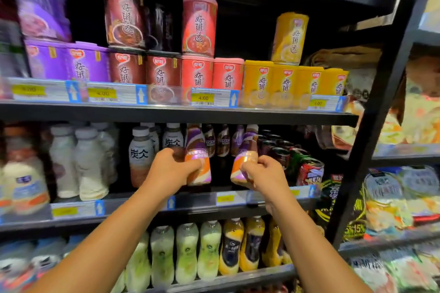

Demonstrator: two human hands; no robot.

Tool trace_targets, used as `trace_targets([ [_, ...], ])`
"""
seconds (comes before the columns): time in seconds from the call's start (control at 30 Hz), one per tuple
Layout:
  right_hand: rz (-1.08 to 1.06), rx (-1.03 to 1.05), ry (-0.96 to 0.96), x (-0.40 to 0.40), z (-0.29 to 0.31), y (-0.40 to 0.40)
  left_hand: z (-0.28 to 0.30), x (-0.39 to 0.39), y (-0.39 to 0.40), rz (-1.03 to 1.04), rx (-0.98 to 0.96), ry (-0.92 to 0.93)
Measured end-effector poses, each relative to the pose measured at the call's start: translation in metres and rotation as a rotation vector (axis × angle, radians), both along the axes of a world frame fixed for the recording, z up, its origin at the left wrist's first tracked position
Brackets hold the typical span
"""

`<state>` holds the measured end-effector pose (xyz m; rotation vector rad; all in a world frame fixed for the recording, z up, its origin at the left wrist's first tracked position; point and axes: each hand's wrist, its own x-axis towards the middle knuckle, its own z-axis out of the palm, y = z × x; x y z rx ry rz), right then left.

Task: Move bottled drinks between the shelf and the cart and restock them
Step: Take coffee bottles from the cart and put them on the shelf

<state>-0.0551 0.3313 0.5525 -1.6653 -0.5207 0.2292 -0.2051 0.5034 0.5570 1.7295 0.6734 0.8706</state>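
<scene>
Both arms reach to the middle shelf point(204, 200). My left hand point(171, 169) grips an upright coffee bottle point(198, 147) with a purple, white and orange label, its base near the shelf's front. My right hand point(264, 173) grips a second bottle of the same kind point(245, 157), tilted with its top leaning right, lifted a little above the shelf. More bottles of this brand point(222, 140) stand in rows behind them. No cart is in view.
Grey-capped bottles with black characters point(140, 152) stand just left of my left hand, white bottles point(88, 164) further left. Dark cans point(309, 166) crowd the right of the shelf. Tubs point(228, 74) fill the shelf above; green and orange bottles point(209, 247) the one below. A black upright point(371, 112) bounds the right.
</scene>
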Motion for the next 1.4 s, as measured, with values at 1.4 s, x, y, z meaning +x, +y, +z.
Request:
trace_targets([
  [1.4, -0.101, -0.575, -0.500, 0.129, 0.028, 0.051, -0.035, 0.087, -0.010, -0.078, 0.422, 0.350],
])
